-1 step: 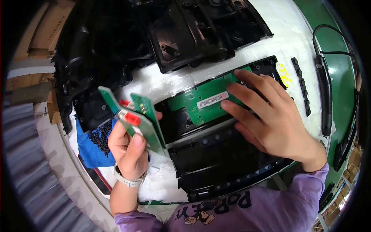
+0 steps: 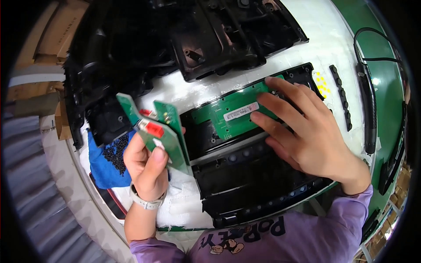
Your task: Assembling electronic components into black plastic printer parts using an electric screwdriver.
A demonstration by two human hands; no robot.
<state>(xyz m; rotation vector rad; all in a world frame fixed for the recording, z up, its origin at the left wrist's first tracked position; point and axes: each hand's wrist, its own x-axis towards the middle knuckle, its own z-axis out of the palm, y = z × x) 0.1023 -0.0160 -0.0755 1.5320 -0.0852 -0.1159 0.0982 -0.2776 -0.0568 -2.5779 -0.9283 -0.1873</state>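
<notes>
Loose circuit boards [image 2: 176,151] have shifted slightly to the right and tipped a touch with the left hand [image 2: 147,177] since the earlier frame; the right hand [image 2: 313,140] is nearly unmoved. These boards, at least two, stand on edge above the bench [image 2: 182,208], left of the near casings, and the left hand is clamped on them, thumb against the face. They look light, stiff and fragile, with red connectors [image 2: 154,129] standing proud, so the bare edges seem the safest hold.

To their right, a fitted board [image 2: 232,126] lies flat in a black casing [image 2: 201,138]. Over its right part the right hand spreads its fingers apart, gripping nothing; whether the fingertips press cannot be told. Thin and smooth, this board would probably take light, even pressure away from its parts.

Nearer lies a second casing [image 2: 239,177]; at far left and centre, large black housings [image 2: 215,52]. Left is a blue cloth [image 2: 97,163] bearing small black pieces [image 2: 115,155]; right, a black strip [image 2: 340,98].
</notes>
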